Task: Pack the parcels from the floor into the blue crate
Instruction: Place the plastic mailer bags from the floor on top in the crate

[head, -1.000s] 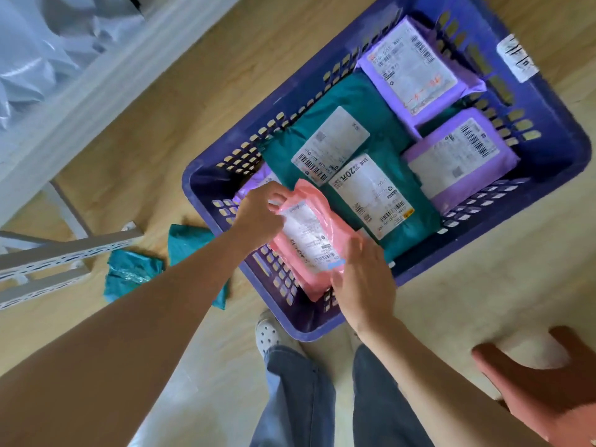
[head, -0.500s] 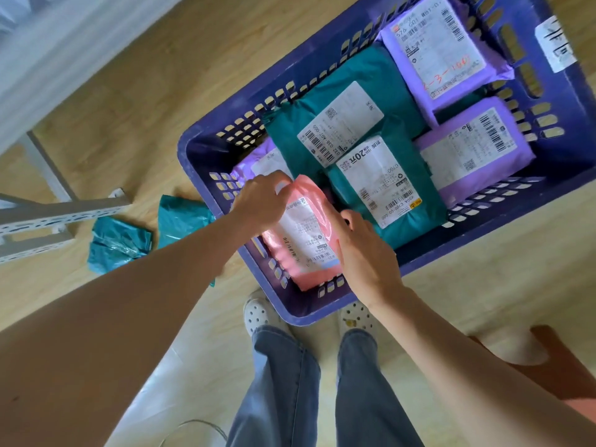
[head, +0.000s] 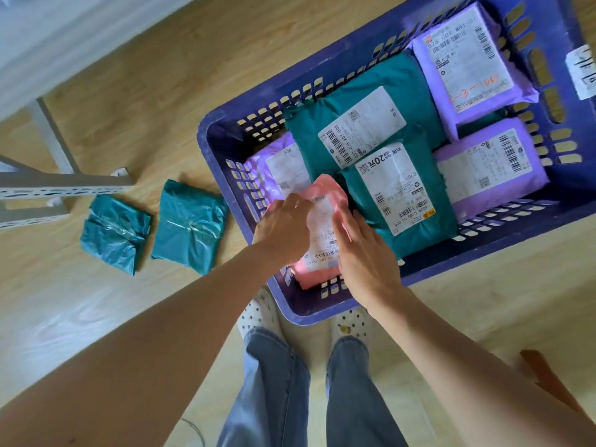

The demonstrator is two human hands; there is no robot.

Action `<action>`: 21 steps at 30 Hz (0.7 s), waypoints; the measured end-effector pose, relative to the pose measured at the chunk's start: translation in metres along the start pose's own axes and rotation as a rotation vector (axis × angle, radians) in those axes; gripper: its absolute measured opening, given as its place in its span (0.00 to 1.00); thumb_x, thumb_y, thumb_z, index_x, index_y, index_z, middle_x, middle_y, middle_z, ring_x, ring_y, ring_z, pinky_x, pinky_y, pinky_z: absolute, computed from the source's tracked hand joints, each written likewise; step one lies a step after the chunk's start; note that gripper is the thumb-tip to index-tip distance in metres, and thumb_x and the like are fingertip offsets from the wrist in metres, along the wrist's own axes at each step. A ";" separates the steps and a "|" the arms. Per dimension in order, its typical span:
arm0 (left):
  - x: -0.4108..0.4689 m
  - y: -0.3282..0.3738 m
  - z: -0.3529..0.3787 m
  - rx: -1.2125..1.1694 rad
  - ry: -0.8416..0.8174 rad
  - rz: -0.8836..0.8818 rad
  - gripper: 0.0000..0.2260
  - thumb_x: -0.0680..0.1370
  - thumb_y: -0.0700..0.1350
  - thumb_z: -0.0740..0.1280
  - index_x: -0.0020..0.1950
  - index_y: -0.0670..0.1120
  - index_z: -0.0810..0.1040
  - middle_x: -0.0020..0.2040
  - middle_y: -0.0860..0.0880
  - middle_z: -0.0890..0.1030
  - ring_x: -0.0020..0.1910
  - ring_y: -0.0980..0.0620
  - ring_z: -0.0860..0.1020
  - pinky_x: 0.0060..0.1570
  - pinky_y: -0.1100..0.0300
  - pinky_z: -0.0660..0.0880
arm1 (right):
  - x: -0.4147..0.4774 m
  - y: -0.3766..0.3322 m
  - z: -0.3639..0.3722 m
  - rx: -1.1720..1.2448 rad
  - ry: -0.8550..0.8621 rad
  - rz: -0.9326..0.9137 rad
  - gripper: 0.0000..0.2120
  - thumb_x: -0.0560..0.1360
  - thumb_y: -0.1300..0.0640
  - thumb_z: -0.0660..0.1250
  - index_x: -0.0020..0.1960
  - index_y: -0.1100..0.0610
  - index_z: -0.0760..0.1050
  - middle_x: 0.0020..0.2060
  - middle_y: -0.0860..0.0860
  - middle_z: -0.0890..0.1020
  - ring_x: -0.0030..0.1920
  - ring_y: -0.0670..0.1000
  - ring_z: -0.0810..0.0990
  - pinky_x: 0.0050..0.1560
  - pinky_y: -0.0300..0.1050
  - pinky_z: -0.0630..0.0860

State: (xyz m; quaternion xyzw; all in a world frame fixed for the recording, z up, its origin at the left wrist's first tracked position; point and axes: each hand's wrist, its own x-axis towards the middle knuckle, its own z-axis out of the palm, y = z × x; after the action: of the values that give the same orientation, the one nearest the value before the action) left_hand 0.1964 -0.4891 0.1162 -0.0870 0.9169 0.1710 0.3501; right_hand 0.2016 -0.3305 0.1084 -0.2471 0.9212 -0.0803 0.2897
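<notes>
My left hand and right hand both hold the pink parcel in the crate. Two green parcels lie on the floor left of my left hand.

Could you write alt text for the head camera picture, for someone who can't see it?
Both hands, left hand and right hand, press a pink parcel into a blue crate of labelled parcels. Two teal parcels lie on the wooden floor beside it.

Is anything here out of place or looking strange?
Two teal parcels lie on the floor, outside the blue crate, not yet packed. In the crate the pink parcel sits tilted under both hands.
</notes>
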 end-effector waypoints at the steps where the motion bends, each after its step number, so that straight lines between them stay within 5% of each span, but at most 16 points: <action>1: -0.001 -0.001 0.002 0.019 -0.019 0.004 0.22 0.80 0.42 0.57 0.74 0.51 0.62 0.73 0.49 0.62 0.71 0.45 0.64 0.67 0.48 0.68 | 0.001 0.000 -0.001 -0.019 -0.035 0.002 0.33 0.66 0.68 0.72 0.70 0.65 0.66 0.72 0.61 0.66 0.68 0.61 0.71 0.61 0.54 0.73; 4: -0.009 -0.001 0.003 0.064 -0.052 0.022 0.22 0.80 0.43 0.58 0.74 0.52 0.61 0.76 0.50 0.58 0.74 0.45 0.58 0.72 0.48 0.59 | 0.004 0.003 0.000 -0.089 -0.204 -0.013 0.36 0.78 0.57 0.62 0.77 0.61 0.44 0.77 0.57 0.45 0.77 0.57 0.50 0.74 0.53 0.53; 6: -0.020 -0.002 -0.001 0.045 0.004 0.036 0.23 0.80 0.42 0.58 0.75 0.52 0.60 0.76 0.50 0.58 0.74 0.46 0.58 0.72 0.51 0.57 | 0.005 0.002 -0.004 -0.100 -0.246 0.014 0.35 0.80 0.54 0.58 0.77 0.59 0.39 0.77 0.56 0.41 0.77 0.55 0.46 0.75 0.53 0.49; 13: -0.077 -0.031 -0.019 -0.141 0.370 -0.010 0.25 0.77 0.39 0.61 0.74 0.49 0.63 0.76 0.43 0.59 0.72 0.41 0.63 0.70 0.49 0.61 | -0.009 -0.043 -0.035 0.138 0.104 0.060 0.30 0.79 0.54 0.59 0.77 0.58 0.53 0.77 0.56 0.54 0.76 0.56 0.57 0.70 0.51 0.62; 17: -0.106 -0.069 -0.019 -0.144 0.402 -0.110 0.27 0.77 0.39 0.61 0.75 0.49 0.60 0.75 0.42 0.59 0.71 0.40 0.64 0.69 0.48 0.62 | -0.021 -0.084 -0.045 0.234 0.303 -0.008 0.27 0.77 0.57 0.64 0.73 0.61 0.61 0.72 0.59 0.65 0.71 0.59 0.67 0.64 0.53 0.70; 21: -0.133 -0.104 -0.014 -0.270 0.413 -0.293 0.26 0.78 0.41 0.61 0.75 0.48 0.59 0.76 0.42 0.57 0.72 0.41 0.61 0.68 0.48 0.62 | -0.032 -0.128 -0.044 0.270 0.286 -0.061 0.26 0.78 0.54 0.58 0.73 0.62 0.62 0.72 0.59 0.65 0.70 0.58 0.68 0.63 0.55 0.72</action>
State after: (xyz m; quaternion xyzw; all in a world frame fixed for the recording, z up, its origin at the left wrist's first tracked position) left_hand 0.3154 -0.5853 0.1891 -0.2973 0.9154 0.2178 0.1621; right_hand 0.2513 -0.4246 0.1973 -0.2199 0.9260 -0.2460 0.1837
